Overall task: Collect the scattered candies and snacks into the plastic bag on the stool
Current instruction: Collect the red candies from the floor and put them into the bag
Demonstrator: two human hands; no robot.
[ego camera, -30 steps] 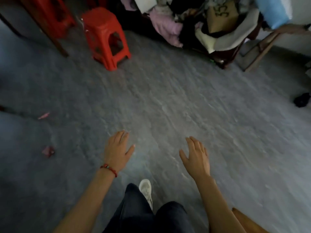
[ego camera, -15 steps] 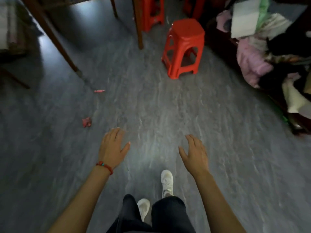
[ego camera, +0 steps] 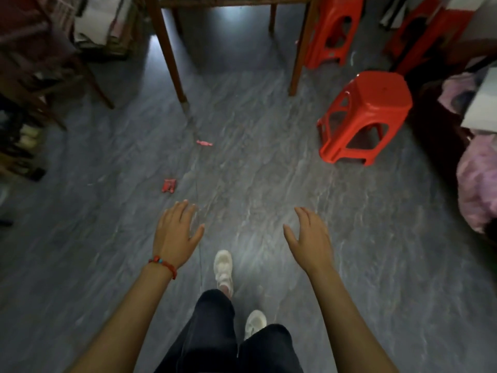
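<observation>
Two candies lie on the floor ahead: a red wrapper [ego camera: 169,186] just beyond my left hand [ego camera: 176,234], a pink twist [ego camera: 204,143] farther on, lying crosswise. Both hands hang spread and empty; my right hand [ego camera: 309,238] is well apart from either.

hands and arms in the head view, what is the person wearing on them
Both forearms are bare, with no sleeves in view. The left hand has a red beaded bracelet with a few blue-green beads around the wrist. The right hand and its wrist carry nothing: no ring, watch or glove shows on either hand.
</observation>
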